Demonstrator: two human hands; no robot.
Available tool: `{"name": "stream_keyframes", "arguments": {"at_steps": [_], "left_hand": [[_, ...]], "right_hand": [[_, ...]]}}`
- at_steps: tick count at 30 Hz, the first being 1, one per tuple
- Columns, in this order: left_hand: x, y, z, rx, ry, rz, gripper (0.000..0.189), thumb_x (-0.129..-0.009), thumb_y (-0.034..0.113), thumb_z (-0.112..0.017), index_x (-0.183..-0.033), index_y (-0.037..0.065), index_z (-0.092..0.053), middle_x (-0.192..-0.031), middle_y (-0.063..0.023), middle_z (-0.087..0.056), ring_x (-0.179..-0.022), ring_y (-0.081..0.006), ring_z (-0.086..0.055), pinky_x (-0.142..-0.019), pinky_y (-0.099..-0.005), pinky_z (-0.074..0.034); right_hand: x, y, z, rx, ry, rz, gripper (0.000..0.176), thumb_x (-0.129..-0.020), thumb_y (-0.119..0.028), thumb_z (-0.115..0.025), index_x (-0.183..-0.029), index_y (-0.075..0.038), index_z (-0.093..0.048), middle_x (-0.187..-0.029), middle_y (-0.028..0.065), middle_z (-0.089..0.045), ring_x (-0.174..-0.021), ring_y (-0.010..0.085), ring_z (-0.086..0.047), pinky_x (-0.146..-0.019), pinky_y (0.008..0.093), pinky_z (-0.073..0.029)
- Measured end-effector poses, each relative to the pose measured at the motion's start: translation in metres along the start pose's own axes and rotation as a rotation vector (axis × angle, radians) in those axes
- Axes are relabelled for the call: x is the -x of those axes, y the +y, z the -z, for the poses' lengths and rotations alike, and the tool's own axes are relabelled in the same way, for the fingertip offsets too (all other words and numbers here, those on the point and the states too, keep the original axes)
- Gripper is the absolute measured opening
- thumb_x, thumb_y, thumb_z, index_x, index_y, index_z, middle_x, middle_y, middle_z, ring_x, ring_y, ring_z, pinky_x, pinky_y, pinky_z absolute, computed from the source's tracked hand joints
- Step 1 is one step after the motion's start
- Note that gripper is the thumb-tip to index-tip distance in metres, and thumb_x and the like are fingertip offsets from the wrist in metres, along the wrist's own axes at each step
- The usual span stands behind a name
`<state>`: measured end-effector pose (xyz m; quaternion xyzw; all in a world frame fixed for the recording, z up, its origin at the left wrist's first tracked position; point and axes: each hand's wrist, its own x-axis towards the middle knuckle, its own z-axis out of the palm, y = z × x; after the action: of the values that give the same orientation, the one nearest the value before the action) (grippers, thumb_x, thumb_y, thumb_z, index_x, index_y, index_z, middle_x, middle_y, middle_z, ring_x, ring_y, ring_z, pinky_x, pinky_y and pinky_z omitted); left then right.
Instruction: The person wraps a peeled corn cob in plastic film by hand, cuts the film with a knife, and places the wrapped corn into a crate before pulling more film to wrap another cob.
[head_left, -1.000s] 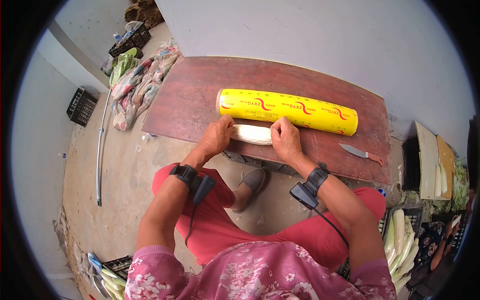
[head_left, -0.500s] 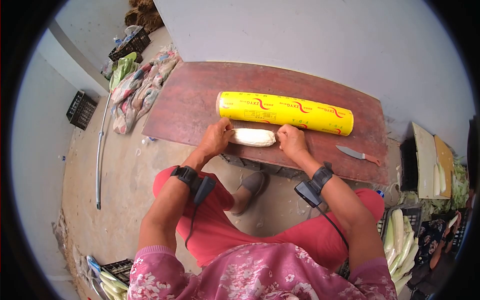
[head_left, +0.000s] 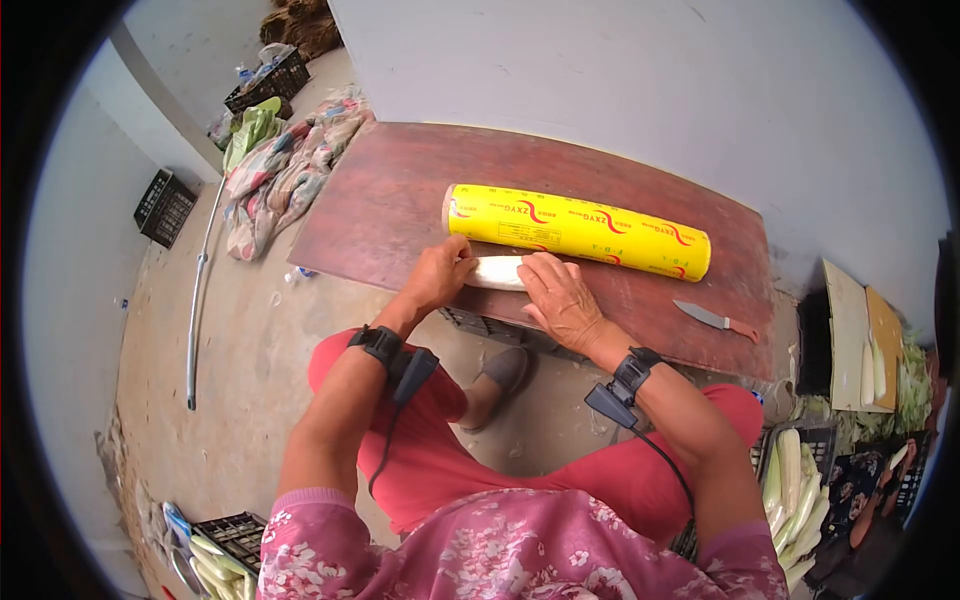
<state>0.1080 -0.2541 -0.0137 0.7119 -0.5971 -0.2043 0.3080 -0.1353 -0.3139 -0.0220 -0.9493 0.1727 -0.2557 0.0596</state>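
A short white cylinder (head_left: 497,272), which looks like pale vegetables wrapped in film, lies near the front edge of the reddish-brown board (head_left: 390,200). My left hand (head_left: 440,274) is closed, its fingertips pinching the cylinder's left end. My right hand (head_left: 562,298) lies over the right end with fingers stretched flat on top, hiding that end. Just behind both hands rests a big yellow roll of cling film (head_left: 580,230). A knife (head_left: 715,320) with a reddish handle lies on the board to the right.
Crates of long pale vegetables (head_left: 800,490) stand at the lower right, with more vegetables (head_left: 215,570) at the lower left. A metal pole (head_left: 203,290), a patterned quilt (head_left: 285,190) and a black crate (head_left: 165,207) are on the floor at left. A wall (head_left: 600,90) rises behind the board.
My right hand has gone from pinching the cylinder's right end to lying over it, fingers stretched out, further left. My left hand stays at the left end.
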Motion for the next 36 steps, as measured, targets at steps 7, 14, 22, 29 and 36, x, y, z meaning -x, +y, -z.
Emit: {"name": "stream_keyframes", "arguments": {"at_steps": [7,14,22,29,36], "left_hand": [[-0.009,-0.007,-0.006,-0.083,0.073,0.034,0.016,-0.093,0.015,-0.064,-0.096,0.000,-0.061,-0.089,-0.0265,-0.068,-0.085,-0.0441,-0.067,-0.073,-0.0471,-0.051],[-0.011,-0.048,-0.004,-0.353,0.386,0.277,0.018,-0.095,0.016,-0.060,-0.103,0.000,-0.059,-0.092,-0.0269,-0.068,-0.089,-0.0485,-0.065,-0.075,-0.0504,-0.052],[0.026,0.016,-0.009,-0.096,0.208,-0.428,0.036,-0.079,0.000,-0.071,-0.113,0.001,-0.060,-0.115,-0.0192,-0.062,-0.108,-0.0394,-0.060,-0.093,-0.0446,-0.051],[0.025,0.017,-0.028,-0.242,0.128,-0.405,0.061,-0.074,0.010,-0.081,-0.128,0.003,-0.054,-0.133,-0.0176,-0.055,-0.124,-0.0386,-0.053,-0.105,-0.0469,-0.043],[0.013,0.015,-0.040,-0.282,0.148,-0.347,0.068,-0.070,0.012,-0.084,-0.130,0.003,-0.053,-0.134,-0.0181,-0.055,-0.130,-0.0370,-0.048,-0.109,-0.0478,-0.038]], "right_hand": [[-0.006,0.012,-0.011,-0.046,-0.092,-0.113,0.069,-0.074,-0.011,-0.080,-0.136,-0.009,-0.049,-0.137,0.0109,-0.050,-0.130,0.0313,-0.047,-0.101,0.0453,-0.038],[-0.008,0.016,-0.013,-0.067,-0.074,-0.135,0.060,-0.074,-0.004,-0.077,-0.128,-0.010,-0.053,-0.132,0.0096,-0.053,-0.126,0.0299,-0.049,-0.100,0.0452,-0.038],[-0.009,0.017,-0.010,-0.101,-0.044,-0.108,0.056,-0.075,-0.003,-0.075,-0.127,-0.008,-0.054,-0.130,0.0108,-0.055,-0.124,0.0301,-0.050,-0.101,0.0449,-0.038],[-0.011,0.016,-0.008,-0.092,-0.071,-0.130,0.063,-0.076,-0.009,-0.078,-0.134,-0.006,-0.053,-0.132,0.0122,-0.054,-0.127,0.0294,-0.049,-0.102,0.0450,-0.036],[-0.016,0.015,-0.006,0.061,-0.100,-0.208,0.070,-0.073,-0.016,-0.083,-0.135,-0.005,-0.053,-0.127,0.0102,-0.053,-0.121,0.0289,-0.049,-0.097,0.0439,-0.036]]}}
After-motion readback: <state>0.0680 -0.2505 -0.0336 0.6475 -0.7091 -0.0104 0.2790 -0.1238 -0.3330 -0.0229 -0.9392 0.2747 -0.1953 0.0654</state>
